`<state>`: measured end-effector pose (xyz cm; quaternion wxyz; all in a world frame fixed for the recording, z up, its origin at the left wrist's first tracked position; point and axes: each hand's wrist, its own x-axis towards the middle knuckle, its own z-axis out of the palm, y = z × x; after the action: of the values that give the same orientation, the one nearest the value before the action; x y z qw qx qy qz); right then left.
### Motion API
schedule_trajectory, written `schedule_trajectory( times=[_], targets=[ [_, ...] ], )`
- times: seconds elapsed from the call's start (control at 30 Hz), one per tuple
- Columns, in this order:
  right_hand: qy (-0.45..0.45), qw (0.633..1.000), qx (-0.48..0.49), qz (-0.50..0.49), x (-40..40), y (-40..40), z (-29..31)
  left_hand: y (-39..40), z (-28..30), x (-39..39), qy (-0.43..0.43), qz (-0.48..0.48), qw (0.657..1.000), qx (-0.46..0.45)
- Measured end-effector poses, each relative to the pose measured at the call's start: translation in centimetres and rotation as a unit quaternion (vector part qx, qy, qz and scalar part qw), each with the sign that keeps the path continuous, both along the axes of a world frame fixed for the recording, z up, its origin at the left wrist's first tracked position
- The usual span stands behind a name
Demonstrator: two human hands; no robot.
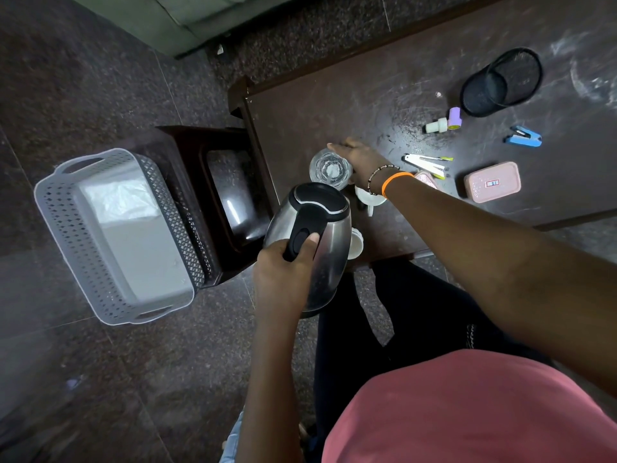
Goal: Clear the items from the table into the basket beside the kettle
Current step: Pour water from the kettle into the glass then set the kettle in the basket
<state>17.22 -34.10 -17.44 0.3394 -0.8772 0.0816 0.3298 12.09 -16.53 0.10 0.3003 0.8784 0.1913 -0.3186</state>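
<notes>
Left hand (283,272) grips kettle (310,242) handle, lifting it off surface's (334,105) left edge; right hand (357,158) wraps glass (330,168), likely basket-bound (113,235).

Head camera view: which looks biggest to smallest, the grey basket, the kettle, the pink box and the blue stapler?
1. grey basket
2. kettle, though it is held nearer the camera, so this is unsure
3. pink box
4. blue stapler
</notes>
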Motion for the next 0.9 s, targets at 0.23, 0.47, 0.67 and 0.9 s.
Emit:
schedule_trajectory(
  times=[0.23, 0.47, 0.67, 0.9],
  targets=[
    [0.006, 1.0, -0.002, -0.003, -0.03, 0.04, 0.08, 0.12, 0.03, 0.0, 0.003, -0.004, 1.0, 0.002],
    [0.011, 1.0, -0.001, -0.012, -0.04, 0.15, -0.04, 0.24, 0.04, 0.1, 0.009, -0.006, 1.0, 0.004],
    [0.008, 1.0, -0.005, -0.01, -0.08, 0.13, -0.26, 0.32, 0.07, 0.16, 0.014, -0.008, 1.0, 0.001],
    [0.006, 1.0, -0.011, -0.01, -0.13, 0.18, -0.54, 0.5, 0.09, 0.04, 0.011, -0.012, 1.0, -0.004]
  ],
)
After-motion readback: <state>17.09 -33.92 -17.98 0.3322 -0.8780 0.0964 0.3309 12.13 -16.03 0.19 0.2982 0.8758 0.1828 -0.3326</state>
